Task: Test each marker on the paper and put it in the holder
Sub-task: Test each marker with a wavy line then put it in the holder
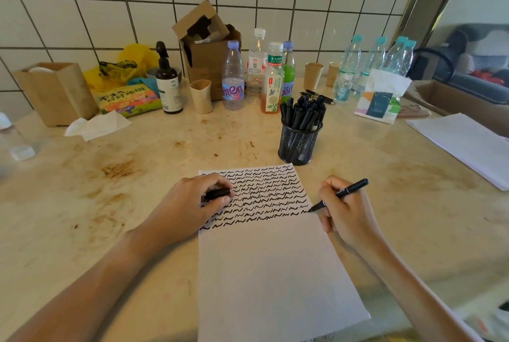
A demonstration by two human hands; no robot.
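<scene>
Right hand (344,209) grips black marker (340,195), tip at right edge of white paper sheet (275,273); left hand (192,201) pinches black cap (217,193); black mesh holder (298,143) just beyond far edge.

bare counter (358,154) right of holder (299,140); bottles (271,77) crowd behind it; paper stack (465,143) far right

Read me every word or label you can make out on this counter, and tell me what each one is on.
"TISSUE": tissue pack.
"东方树叶": green-labelled tea bottle.
"不生气": first line on the colourful packet; the rest is unclear.
Purple-labelled water bottle: partial letters, uncertain.
Dark pump bottle, marker: print too small.
</scene>
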